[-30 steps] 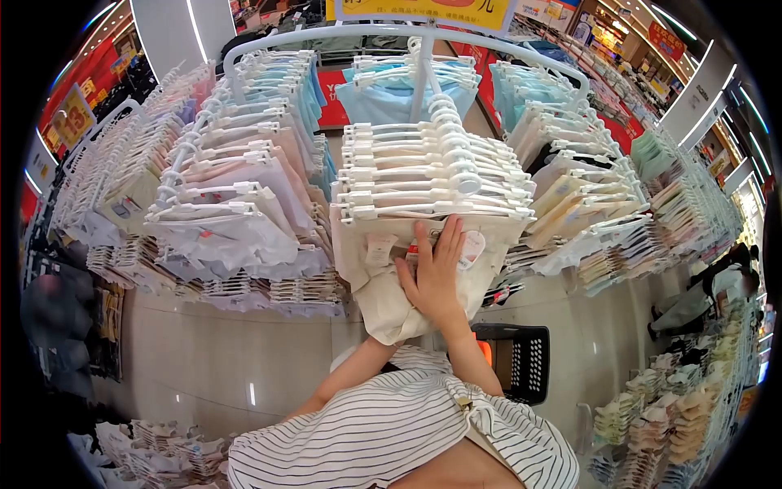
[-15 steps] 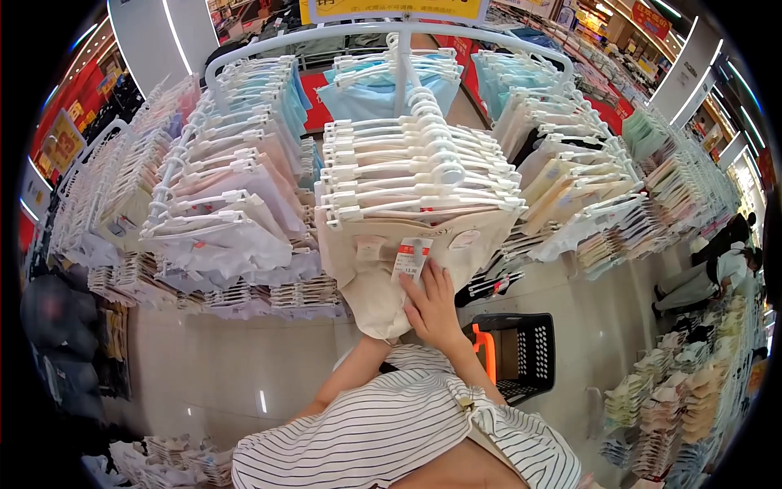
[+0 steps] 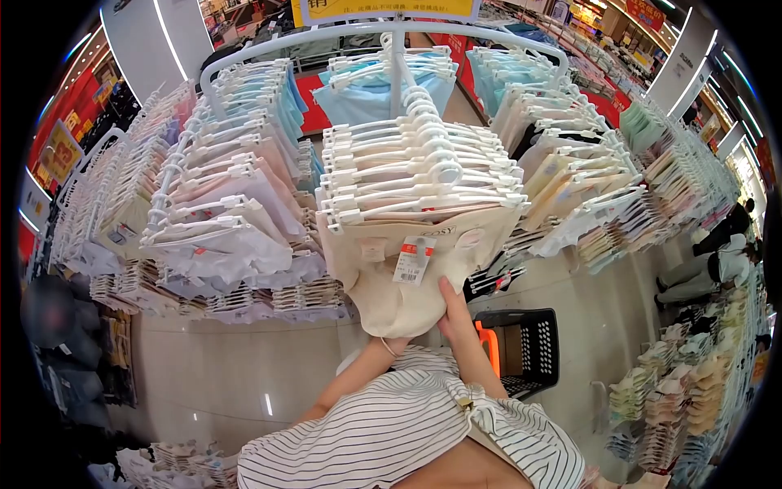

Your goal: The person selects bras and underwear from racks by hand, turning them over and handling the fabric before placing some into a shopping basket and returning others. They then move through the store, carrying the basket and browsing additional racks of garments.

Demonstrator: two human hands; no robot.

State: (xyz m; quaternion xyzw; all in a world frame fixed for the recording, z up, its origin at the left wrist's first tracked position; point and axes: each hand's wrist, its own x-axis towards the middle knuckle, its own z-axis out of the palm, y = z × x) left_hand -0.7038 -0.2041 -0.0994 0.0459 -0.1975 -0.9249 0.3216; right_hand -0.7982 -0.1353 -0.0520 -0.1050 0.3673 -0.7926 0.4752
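A cream garment (image 3: 397,301) is hanging from the front hanger of the middle row, its waistband running just below the white hangers (image 3: 411,163) and its lower part bulging toward the person. The left hand (image 3: 401,342) is reaching in under the bottom of the garment; only the part by the wrist is showing, with a thin bracelet (image 3: 388,348) circling the wrist, so how its fingers are set cannot be told. The right hand (image 3: 452,306) is touching the garment's lower right edge, one digit pointing up along the cloth while the rest are hiding from view, so whether it is gripping cannot be told. The hands are sitting near each other, one at the bottom and one at the side. A red and white price tag (image 3: 415,262) is hanging on the front of the garment, above both hands. The middle row is packing many pale garments closely behind the front one, and light blue garments (image 3: 350,99) are hanging farther back. Rows of pastel clothes are lining both sides. A black basket (image 3: 539,352) with an orange handle (image 3: 489,346) is standing to the right of the right forearm, above the shiny floor (image 3: 204,359).
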